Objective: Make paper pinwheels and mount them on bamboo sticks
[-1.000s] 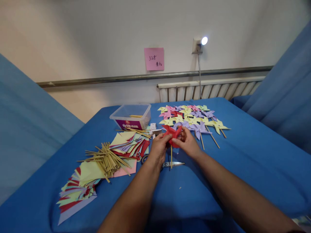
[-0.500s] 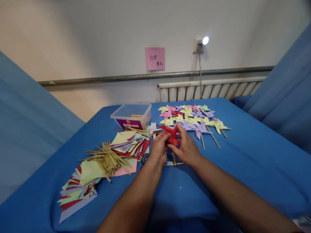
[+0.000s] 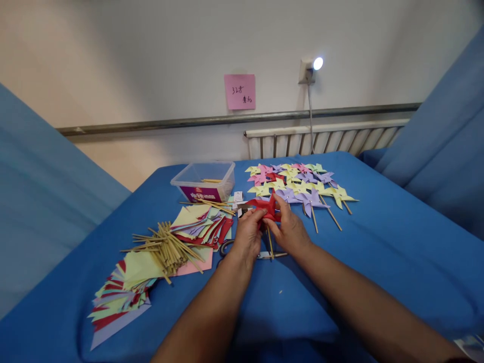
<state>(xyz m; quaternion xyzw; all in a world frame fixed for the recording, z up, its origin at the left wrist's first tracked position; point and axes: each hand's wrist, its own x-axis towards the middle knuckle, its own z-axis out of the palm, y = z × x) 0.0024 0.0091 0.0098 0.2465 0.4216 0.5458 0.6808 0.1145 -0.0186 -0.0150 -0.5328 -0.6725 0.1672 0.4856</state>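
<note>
A red paper pinwheel (image 3: 270,205) is held up between both hands over the middle of the table, its thin wooden stick (image 3: 270,243) hanging down below. My left hand (image 3: 248,231) grips it from the left, thumb pressed on the red paper. On the other side, my right hand (image 3: 290,228) pinches the pinwheel's right edge with thumb and fingers. A pair of scissors (image 3: 269,255) lies beneath, partly covered by my left wrist. Behind the left hand stands a small white box (image 3: 238,197).
Rows of finished pinwheels (image 3: 300,187) lie at the back right. A clear plastic box (image 3: 204,181) with a few sticks stands back left. Nearer are a bundle of sticks (image 3: 169,249), cut coloured papers (image 3: 204,222) and another paper stack (image 3: 121,297). Blue curtains flank the table.
Both hands stay in nearly the same place. The red pinwheel has turned slightly, and the right fingers have closed in a little on its paper.
</note>
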